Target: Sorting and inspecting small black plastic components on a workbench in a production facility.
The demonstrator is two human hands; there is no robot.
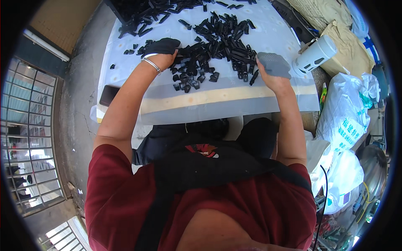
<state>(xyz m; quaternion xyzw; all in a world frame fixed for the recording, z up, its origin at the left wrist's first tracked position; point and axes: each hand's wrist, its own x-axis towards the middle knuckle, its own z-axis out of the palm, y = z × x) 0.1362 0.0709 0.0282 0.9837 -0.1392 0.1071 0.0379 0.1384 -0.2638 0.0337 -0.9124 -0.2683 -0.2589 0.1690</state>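
Railings and concrete floor lie at our far left, then a dark phone on the tabletop edge. Our left hand, in a black glove with a silver bracelet at the wrist, lies flat and spread on the near left edge of the black plastic parts heaped across the white sheet. Our right hand, in a grey glove, rests open-palmed just beside the pile's right edge. Further right stand a white cylindrical device, tan sacks and white printed bags, crowding that side.
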